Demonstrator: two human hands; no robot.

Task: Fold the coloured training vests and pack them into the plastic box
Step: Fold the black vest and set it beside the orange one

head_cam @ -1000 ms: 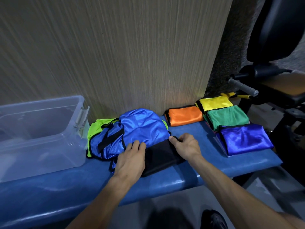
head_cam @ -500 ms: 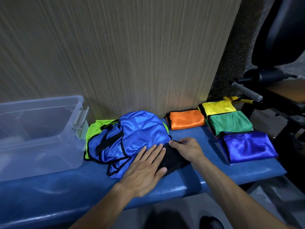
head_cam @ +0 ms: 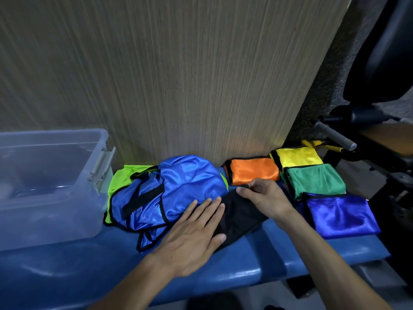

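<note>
A black vest (head_cam: 240,217) lies on the blue padded bench (head_cam: 257,271) in front of me. My left hand (head_cam: 194,233) presses flat on its left part, fingers spread. My right hand (head_cam: 262,198) pinches the vest's far edge. Left of it sits a crumpled blue vest (head_cam: 178,189) on top of a lime green vest (head_cam: 118,184). Folded vests lie at the right: orange (head_cam: 252,170), yellow (head_cam: 298,156), green (head_cam: 315,181) and dark blue (head_cam: 339,214). The clear plastic box (head_cam: 51,184) stands open at the left.
A wood-grain wall (head_cam: 178,74) rises directly behind the bench. Black gym equipment with a grey handle (head_cam: 335,136) stands at the right, past the bench end. The bench's front edge drops to the floor just below my arms.
My left hand has flattened and slid right over the black vest. My right hand has lifted the vest's far edge and folded it a little toward the left.
</note>
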